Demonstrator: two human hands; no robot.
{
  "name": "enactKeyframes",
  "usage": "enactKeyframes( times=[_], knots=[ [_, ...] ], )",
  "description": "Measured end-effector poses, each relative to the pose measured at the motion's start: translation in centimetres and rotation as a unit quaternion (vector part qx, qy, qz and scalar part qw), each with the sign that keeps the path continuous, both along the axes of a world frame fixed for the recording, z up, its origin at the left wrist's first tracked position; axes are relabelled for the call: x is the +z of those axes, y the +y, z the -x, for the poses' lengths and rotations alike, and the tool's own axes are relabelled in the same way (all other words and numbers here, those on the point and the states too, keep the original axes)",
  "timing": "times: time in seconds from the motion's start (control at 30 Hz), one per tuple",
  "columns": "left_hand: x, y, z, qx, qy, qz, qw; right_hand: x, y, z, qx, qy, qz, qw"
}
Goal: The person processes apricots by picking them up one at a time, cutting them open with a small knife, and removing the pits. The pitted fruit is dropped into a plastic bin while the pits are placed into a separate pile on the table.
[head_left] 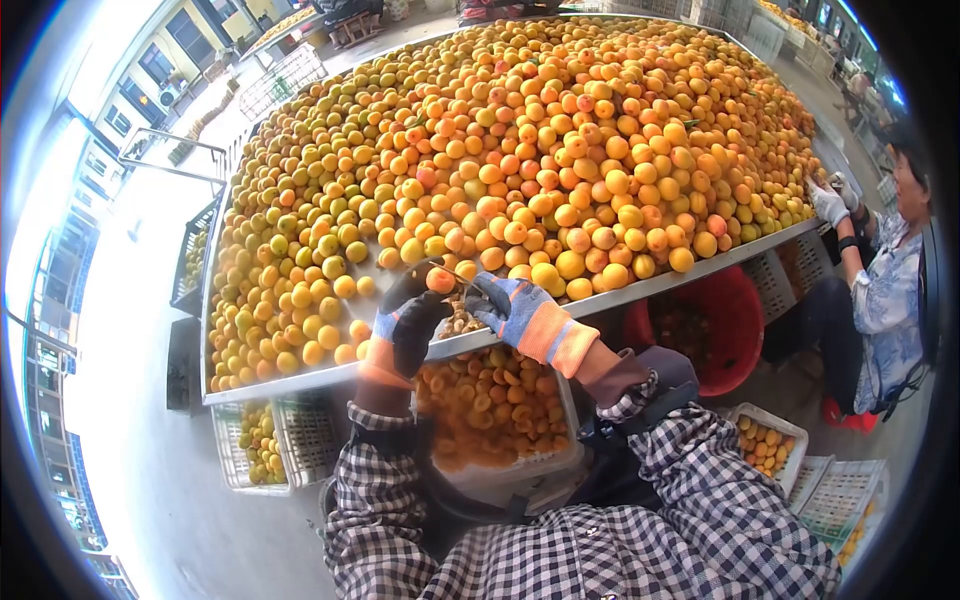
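Observation:
A large heap of apricots (590, 150), yellow to orange-red, covers a metal-rimmed table (330, 378). My left hand (405, 322), in a dark-palmed glove with an orange cuff, is closed around a single apricot (440, 280) above the table's front edge. Close by on the right, my right hand (515, 312), in a blue, grey and orange glove, pinches a thin, dark, stick-like tool (458, 272) whose tip reaches toward that apricot. Its exact kind is too small to tell. Small brownish bits (460, 322) lie on the table between my hands.
Below the edge stands a crate of split apricots (490, 415). A red tub (738, 335) is to its right. White crates (305, 440) stand lower left, and another crate (765, 445) lower right. At right sits a co-worker (890, 290) with white-gloved hands at the heap.

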State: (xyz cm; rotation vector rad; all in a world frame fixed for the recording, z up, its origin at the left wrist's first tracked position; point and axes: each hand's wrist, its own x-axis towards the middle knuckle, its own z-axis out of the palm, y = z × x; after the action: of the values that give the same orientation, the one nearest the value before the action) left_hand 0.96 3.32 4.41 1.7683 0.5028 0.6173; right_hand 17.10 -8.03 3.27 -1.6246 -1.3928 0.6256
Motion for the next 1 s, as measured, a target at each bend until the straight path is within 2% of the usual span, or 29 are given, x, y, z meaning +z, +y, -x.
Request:
enactKeyframes(
  times=[0.07,0.13,0.27,0.4,0.53,0.6,0.83,0.97,1.0],
  knots=[
    [0.4,-0.8,-0.4,0.023,-0.089,0.223,0.971,0.7,-0.2,0.5,0.002,-0.027,0.011,1.000],
    [0.1,-0.8,-0.3,0.026,-0.096,0.227,0.969,1.8,-0.5,1.0,0.013,-0.045,0.046,0.998],
    [-1.0,0.1,0.4,0.009,-0.101,0.215,0.971,0.7,-0.2,1.2,0.023,-0.071,0.044,0.996],
    [-1.3,0.1,0.4,0.055,-0.107,0.162,0.980,-0.3,-0.1,1.3,0.026,-0.076,0.020,0.997],
    [-2.0,-0.7,-0.1,0.105,-0.141,0.179,0.968,-1.7,0.1,2.1,-0.013,-0.092,-0.026,0.995],
    [-1.9,-0.8,-0.1,0.115,-0.146,0.168,0.968,-1.3,-0.1,2.1,-0.005,-0.085,-0.007,0.996],
    [-1.5,-1.5,0.2,0.105,-0.154,0.182,0.965,-2.1,0.3,1.9,0.051,-0.093,0.055,0.993],
    [-1.7,-1.9,0.2,0.091,-0.166,0.200,0.961,-2.9,0.4,2.1,0.055,-0.097,0.038,0.993],
    [-1.7,-2.0,0.2,0.088,-0.171,0.211,0.958,-3.3,0.4,2.4,0.044,-0.099,-0.003,0.994]
  ],
)
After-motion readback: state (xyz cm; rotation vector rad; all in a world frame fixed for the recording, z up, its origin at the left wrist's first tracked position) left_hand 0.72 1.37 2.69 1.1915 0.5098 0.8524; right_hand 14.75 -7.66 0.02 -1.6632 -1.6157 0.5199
